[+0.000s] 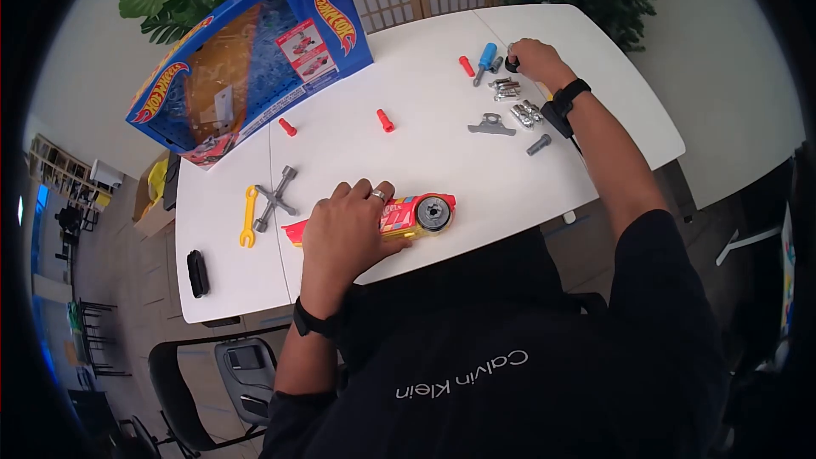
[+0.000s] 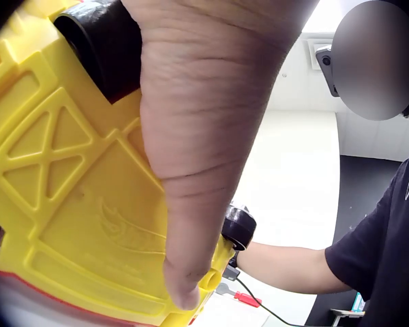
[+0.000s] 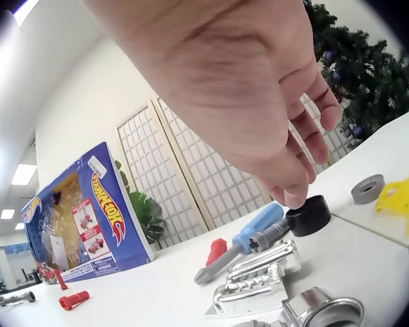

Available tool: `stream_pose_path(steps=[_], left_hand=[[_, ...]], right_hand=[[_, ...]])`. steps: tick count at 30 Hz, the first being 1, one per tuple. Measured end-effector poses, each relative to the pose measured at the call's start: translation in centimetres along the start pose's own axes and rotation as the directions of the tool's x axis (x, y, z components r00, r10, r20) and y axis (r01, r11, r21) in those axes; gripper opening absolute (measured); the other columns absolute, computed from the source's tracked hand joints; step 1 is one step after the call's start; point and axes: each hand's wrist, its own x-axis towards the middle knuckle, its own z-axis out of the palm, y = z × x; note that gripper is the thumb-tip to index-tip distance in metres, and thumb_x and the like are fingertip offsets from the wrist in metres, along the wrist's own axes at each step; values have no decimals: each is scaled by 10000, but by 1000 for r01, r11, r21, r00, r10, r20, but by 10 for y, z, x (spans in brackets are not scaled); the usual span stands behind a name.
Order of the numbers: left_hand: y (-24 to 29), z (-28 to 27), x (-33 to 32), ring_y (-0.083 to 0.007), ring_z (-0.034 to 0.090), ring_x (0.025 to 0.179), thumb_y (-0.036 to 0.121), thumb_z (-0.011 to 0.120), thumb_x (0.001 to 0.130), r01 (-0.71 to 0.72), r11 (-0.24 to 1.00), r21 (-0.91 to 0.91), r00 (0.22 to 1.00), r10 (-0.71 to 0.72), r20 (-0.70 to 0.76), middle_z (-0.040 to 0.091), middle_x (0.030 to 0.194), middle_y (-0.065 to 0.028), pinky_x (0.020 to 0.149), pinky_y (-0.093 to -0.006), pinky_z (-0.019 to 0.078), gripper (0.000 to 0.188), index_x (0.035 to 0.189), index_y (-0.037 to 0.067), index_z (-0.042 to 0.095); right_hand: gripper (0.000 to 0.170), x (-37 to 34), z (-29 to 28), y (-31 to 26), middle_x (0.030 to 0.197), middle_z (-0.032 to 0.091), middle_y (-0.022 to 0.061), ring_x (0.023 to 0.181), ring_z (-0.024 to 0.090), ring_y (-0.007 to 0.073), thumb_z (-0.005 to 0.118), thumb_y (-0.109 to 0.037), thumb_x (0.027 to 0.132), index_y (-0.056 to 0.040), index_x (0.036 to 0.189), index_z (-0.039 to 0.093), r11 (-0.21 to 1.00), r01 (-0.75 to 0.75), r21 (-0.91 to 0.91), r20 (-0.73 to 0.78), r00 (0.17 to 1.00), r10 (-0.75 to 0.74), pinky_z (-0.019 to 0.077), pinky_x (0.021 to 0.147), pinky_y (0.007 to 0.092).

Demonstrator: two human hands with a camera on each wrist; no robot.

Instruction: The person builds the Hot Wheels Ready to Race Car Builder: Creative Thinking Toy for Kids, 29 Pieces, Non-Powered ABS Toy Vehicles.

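Observation:
My left hand grips a red and yellow toy car near the table's front edge, a grey-hubbed wheel facing up. The left wrist view shows its yellow underside, with my thumb lying across it. At the far right, my right hand pinches the rim of a black toy wheel, which sits low at the tabletop. Beside that wheel lie a blue-handled toy screwdriver, a grey bolt, a red bolt and a chrome engine piece.
A large blue toy box stands at the back left. A yellow wrench and a grey cross wrench lie left of the car. Red bolts, a grey bracket and a yellow piece are also on the table.

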Motion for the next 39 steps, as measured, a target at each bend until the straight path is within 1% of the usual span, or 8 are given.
stream_pose_path(steps=[13,16,19,21,25,27,31,39], left_hand=[[-1,1,1,-215,707,942,506,969,678,-1,1000,16,1000,1,4,719,989,-15,756,-379,592,643,1164,152,745],[-2,1,0,-220,710,949,502,973,670,-14,1000,8,1000,14,-7,722,984,-24,761,-383,592,650,1165,146,747],[-7,-4,-1,-241,723,977,492,982,665,-10,998,-67,1000,10,-2,740,1008,-40,788,-387,597,667,1177,136,746],[-14,-14,-3,-257,733,993,484,987,667,-3,992,-128,1000,3,1,754,1032,-49,810,-389,602,674,1186,128,744],[-13,-40,-12,-259,767,1056,371,985,763,67,886,-459,994,-100,-48,786,1136,-124,917,-356,602,641,1228,21,717],[-22,-20,-15,-259,746,1117,390,973,804,46,494,-868,989,-146,-31,751,1165,-152,936,-377,589,767,1333,-16,593],[-11,3,-18,-232,693,1240,219,774,1030,-18,-85,-996,994,-107,-8,665,1390,-136,1048,-379,579,667,1525,-3,384],[-7,26,-30,-236,626,1358,378,668,1093,28,-245,-969,997,-59,43,554,1532,-135,1102,-402,557,724,1617,93,258]], right_hand=[[160,14,24,18,1084,756,140,1000,736,354,787,-93,861,-73,1020,783,992,26,-127,-67,997,-35,605,910,451],[192,-7,7,2,1134,720,174,1104,708,365,732,-89,916,-34,1095,774,987,42,-157,-197,978,-73,596,1002,478],[198,-23,-19,-12,1179,710,141,859,674,327,787,-177,927,-19,1036,740,982,172,-82,-462,866,-190,599,893,439],[237,-64,-64,-46,1136,696,140,1020,704,311,779,-186,958,7,1082,720,878,160,450,-297,955,-22,590,968,393],[311,-140,-89,-92,1195,677,108,1113,683,179,826,-137,965,-18,1163,619,410,408,816,-416,906,-75,568,934,321],[501,-181,-103,-128,1251,661,106,1163,668,179,866,-85,922,-50,1300,539,180,482,858,-485,874,-28,567,946,331],[612,-228,-107,-161,1252,675,89,1148,693,170,923,-91,866,-38,1368,577,134,595,793,-588,804,-87,580,933,324],[605,-249,-99,-194,1134,753,70,990,706,160,999,-230,783,-49,1256,669,248,647,721,-650,756,-81,581,879,318]])
